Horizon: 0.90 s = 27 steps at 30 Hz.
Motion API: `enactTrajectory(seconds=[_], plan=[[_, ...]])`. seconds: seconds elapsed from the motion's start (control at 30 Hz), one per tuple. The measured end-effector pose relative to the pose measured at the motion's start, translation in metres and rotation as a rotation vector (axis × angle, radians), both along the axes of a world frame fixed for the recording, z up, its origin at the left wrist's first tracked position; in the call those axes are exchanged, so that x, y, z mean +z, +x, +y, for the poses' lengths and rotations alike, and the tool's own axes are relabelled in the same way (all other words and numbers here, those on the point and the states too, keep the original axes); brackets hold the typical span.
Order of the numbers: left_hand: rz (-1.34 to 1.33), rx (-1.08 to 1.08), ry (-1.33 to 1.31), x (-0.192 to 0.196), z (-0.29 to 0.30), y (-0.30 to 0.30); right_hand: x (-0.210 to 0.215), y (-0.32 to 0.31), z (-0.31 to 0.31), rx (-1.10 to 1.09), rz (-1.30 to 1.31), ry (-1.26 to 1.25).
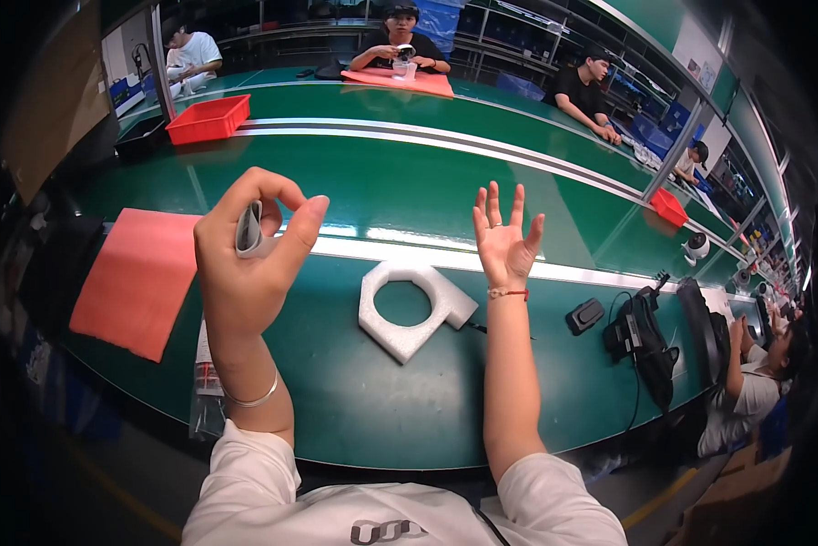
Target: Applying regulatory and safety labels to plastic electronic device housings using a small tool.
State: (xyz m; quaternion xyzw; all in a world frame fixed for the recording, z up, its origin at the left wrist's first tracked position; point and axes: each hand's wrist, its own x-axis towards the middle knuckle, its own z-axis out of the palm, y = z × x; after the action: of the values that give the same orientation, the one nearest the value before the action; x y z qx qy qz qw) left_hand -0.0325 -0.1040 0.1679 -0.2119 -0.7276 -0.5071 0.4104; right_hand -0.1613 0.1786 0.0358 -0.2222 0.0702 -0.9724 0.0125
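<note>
My left hand (236,296) is raised over the left part of the green table (354,409), its fingers curled around a thin, greyish rolled piece (248,238); what kind of thing this is cannot be made out. Palm up and fingers spread, my right hand (504,250) is held in the air with nothing in it. Between my forearms a white foam piece (438,296) with a large round hole lies on the table, apart from both hands. A dark thin tip shows at its right end.
An orange mat (136,282) lies left, near a clear bag (207,400). To the right are a small black device (584,316) and a black pouch (641,337) with cables. Beyond the metal rail (409,135) stands a red bin (210,118). Several people sit around.
</note>
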Motion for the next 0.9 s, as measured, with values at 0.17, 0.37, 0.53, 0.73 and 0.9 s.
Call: enactTrajectory(seconds=[0.17,0.37,0.53,0.73,0.9], plan=[[-0.011,-0.014,0.005,0.001,0.009,0.002,0.020,0.013,-0.013,-0.015,0.046,0.123],[-0.102,-0.020,-0.004,-0.001,0.010,0.001,0.058,0.051,-0.029,-0.244,0.277,0.471],[-0.168,-0.033,-0.129,0.000,0.023,0.003,0.096,0.095,-0.058,-1.031,0.401,1.202],[-0.209,-0.058,-0.210,-0.001,0.036,0.003,0.107,0.124,-0.074,-1.234,0.506,1.163],[-0.161,-0.197,-0.278,-0.006,0.049,0.002,0.106,0.126,-0.069,-1.083,0.613,1.281]])
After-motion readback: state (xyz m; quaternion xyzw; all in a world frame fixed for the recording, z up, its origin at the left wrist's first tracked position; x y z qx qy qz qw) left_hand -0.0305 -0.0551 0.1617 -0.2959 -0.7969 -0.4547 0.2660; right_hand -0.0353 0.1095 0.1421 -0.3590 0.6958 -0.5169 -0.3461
